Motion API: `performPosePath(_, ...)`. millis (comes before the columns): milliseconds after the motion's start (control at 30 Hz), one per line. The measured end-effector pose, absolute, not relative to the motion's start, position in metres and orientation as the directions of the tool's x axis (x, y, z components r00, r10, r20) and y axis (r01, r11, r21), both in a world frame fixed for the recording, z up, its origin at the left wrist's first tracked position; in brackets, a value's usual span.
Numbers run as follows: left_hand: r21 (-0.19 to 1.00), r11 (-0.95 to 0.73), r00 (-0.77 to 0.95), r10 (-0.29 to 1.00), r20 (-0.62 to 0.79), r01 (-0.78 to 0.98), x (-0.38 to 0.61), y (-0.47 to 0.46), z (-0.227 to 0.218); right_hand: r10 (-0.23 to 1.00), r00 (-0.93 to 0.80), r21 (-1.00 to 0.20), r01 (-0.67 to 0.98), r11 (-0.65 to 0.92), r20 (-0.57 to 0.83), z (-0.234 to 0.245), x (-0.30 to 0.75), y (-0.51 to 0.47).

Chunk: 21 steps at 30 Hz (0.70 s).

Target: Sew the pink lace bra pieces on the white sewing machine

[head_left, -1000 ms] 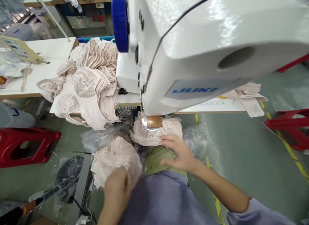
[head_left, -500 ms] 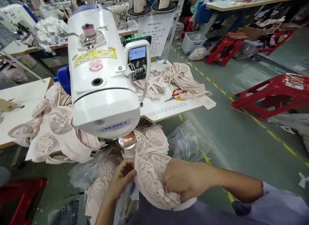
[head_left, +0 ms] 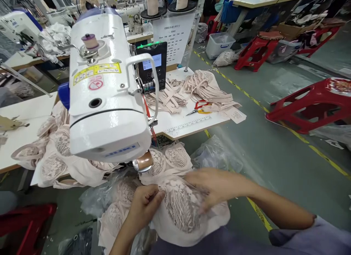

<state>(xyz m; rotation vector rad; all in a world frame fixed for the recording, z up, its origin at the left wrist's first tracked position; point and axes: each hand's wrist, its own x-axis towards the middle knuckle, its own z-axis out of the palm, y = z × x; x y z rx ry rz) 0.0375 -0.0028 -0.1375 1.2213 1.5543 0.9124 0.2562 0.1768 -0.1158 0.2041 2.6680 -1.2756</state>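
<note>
A pale pink lace bra piece [head_left: 181, 211] lies across my lap in front of the white sewing machine [head_left: 104, 98]. My left hand [head_left: 144, 207] pinches its left edge with the fingers closed. My right hand [head_left: 216, 185] rests over the top of the lace cup; its fingers are smeared by motion. More lace cups [head_left: 170, 158] are stacked just beyond, under the machine's head.
A heap of pink lace pieces [head_left: 63, 156] hangs off the table at left. Straps [head_left: 203, 88] and scissors [head_left: 199, 108] lie on the table [head_left: 189, 125] right of the machine. Clear plastic bags [head_left: 216, 156] sit below. Red stools [head_left: 309, 105] stand on the green floor at right.
The view rose from under the machine head to above it. My hands lifted a lace piece off the lap stack; my right hand moved from gripping its side to lying over it.
</note>
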Motion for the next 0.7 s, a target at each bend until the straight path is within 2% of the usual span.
performPosePath(67,0.927,0.172,-0.021,0.984,-0.175,0.335,0.047,0.006,-0.125,0.198,-0.969,-0.819,0.229,0.526,-0.144,-0.123,0.240,0.177)
performPosePath(100,0.920,0.152,0.003,0.986,-0.164,0.362,0.051,0.009,-0.119,0.204,-0.973,-0.875,0.186,0.446,-0.103,-0.128,0.230,0.175)
performPosePath(167,0.889,0.147,-0.004,0.987,-0.161,0.435,0.054,0.014,-0.108,0.125,-0.992,-0.962,0.069,0.266,-0.036,-0.136,0.213,0.169)
performPosePath(200,0.867,0.165,-0.046,0.986,-0.162,0.470,0.053,0.015,-0.103,0.129,-0.992,-0.979,0.034,0.201,-0.008,-0.139,0.206,0.165)
performPosePath(233,0.847,0.200,-0.111,0.980,-0.167,0.493,0.049,0.016,-0.099,0.193,-0.981,-0.985,0.020,0.173,0.014,-0.141,0.200,0.162)
performPosePath(300,0.822,0.294,-0.270,0.946,-0.179,0.487,0.037,0.015,-0.093,0.399,-0.915,-0.974,0.026,0.224,0.067,-0.140,0.190,0.158)
performPosePath(367,0.819,0.365,-0.399,0.898,-0.184,0.443,0.022,0.015,-0.088,0.504,-0.853,-0.943,0.043,0.329,0.136,-0.135,0.181,0.157)
performPosePath(467,0.805,0.440,-0.533,0.825,-0.187,0.399,0.002,0.020,-0.084,0.472,-0.872,-0.925,0.066,0.375,0.129,-0.129,0.166,0.163)
performPosePath(600,0.749,0.508,-0.618,0.767,-0.170,0.425,-0.014,0.031,-0.087,0.512,-0.859,-0.976,0.110,0.186,0.001,-0.128,0.146,0.177)
performPosePath(700,0.703,0.490,-0.631,0.772,-0.075,0.515,-0.020,0.036,-0.090,0.505,-0.863,-0.988,0.080,0.129,-0.004,-0.129,0.137,0.185)
